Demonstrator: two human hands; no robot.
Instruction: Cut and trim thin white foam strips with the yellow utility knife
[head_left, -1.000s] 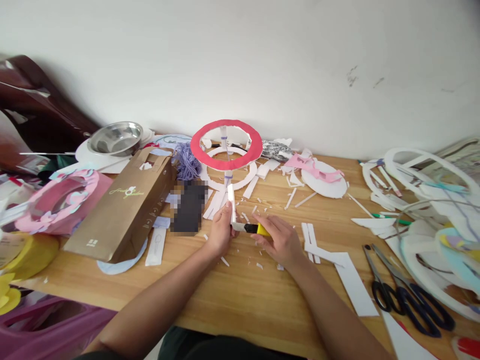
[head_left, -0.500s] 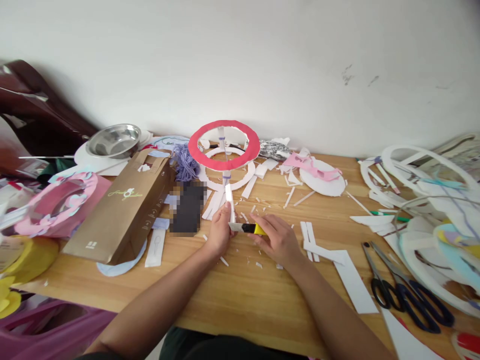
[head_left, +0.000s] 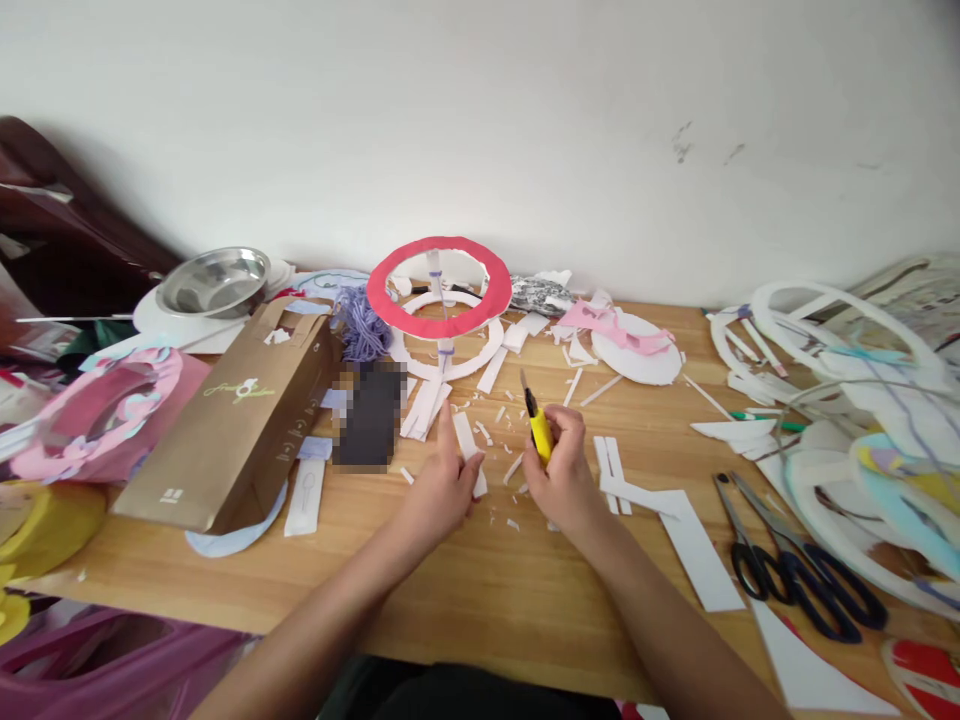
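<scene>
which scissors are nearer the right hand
The smaller pair, black-handled, is nearer the right hand; the larger pair, with long navy handles, lies beyond it, farther from that hand.

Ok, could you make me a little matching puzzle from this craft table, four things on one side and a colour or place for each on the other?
Things:
1. Knife
2. Short white strip
3. Yarn
4. Bowl

Colours and places:
A. Purple, by the far end of the brown box
B. In the right hand
C. Shiny silver
D. At the thumb of the left hand

Right pairs: 1-B, 2-D, 3-A, 4-C
</scene>
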